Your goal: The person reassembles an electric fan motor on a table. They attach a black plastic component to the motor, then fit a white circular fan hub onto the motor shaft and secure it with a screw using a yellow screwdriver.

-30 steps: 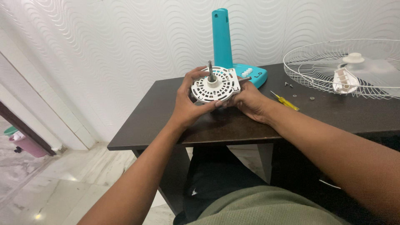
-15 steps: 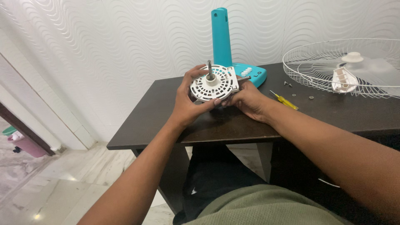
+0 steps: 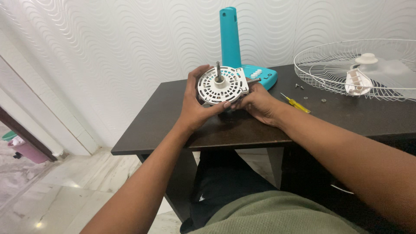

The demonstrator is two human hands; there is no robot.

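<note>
Both hands hold a white round fan motor housing (image 3: pixel 222 86) with slotted vents and a metal shaft sticking up from its middle. My left hand (image 3: pixel 193 105) wraps its left side, thumb on the front rim. My right hand (image 3: pixel 256 104) grips its right and underside. The housing is held just above the dark table (image 3: pixel 182 125), tilted toward me.
A teal fan base with an upright column (image 3: pixel 236 47) stands behind the housing. A yellow-handled screwdriver (image 3: pixel 295 103) and small screws and washers (image 3: pixel 305 93) lie to the right. A white wire fan guard (image 3: pixel 346 67) with white plastic parts sits at the far right. A pink bucket (image 3: pixel 26 149) stands on the floor.
The housing and both hands have shifted slightly left and turned a little; the grip is the same.
</note>
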